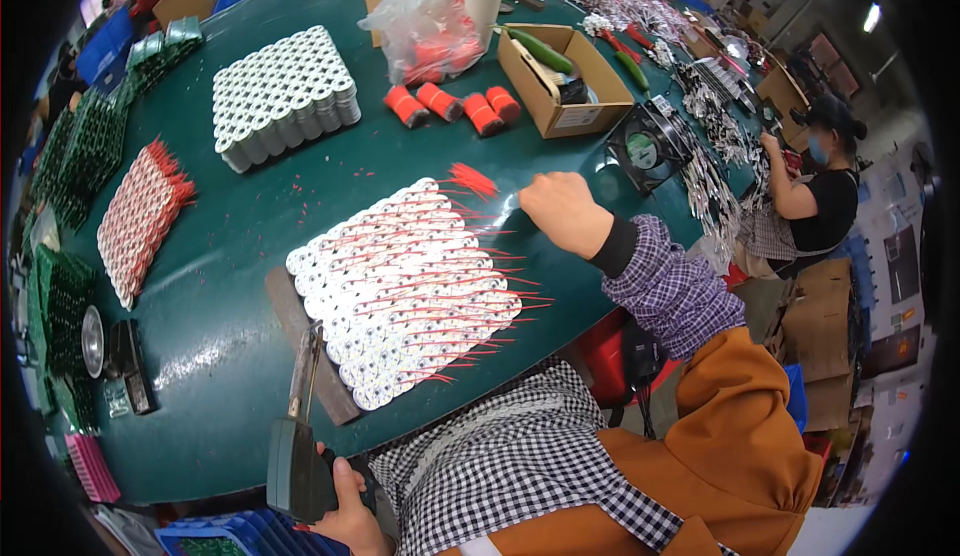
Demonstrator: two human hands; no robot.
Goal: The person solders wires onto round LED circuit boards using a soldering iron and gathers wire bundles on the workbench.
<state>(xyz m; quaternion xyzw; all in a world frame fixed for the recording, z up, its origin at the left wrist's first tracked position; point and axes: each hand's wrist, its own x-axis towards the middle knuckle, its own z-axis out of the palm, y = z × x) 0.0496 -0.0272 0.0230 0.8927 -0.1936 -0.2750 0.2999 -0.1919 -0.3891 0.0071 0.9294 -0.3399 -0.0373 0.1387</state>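
My left hand (348, 516), at the lower edge, is wrapped round the grip of a dark grey soldering gun (293, 466). Its long tip points up to the left side of a block of white cylindrical cells (405, 291). Thin red wires lie across the rows of cells, their ends sticking out on the right. A brown bar (290, 321) runs along the block's left edge. My right hand (565, 214) is closed above the table, right of a small bunch of loose red wires (472, 180); what its fingers hold, if anything, is hidden.
Another cell block (285, 91) stands behind, and a red-wired one (145, 216) at left. Red wire bundles (405, 106), a cardboard box (570, 121) and a black fan (648, 146) stand farther back. Green stacks (65, 306) line the left edge. A co-worker (815, 186) sits at right.
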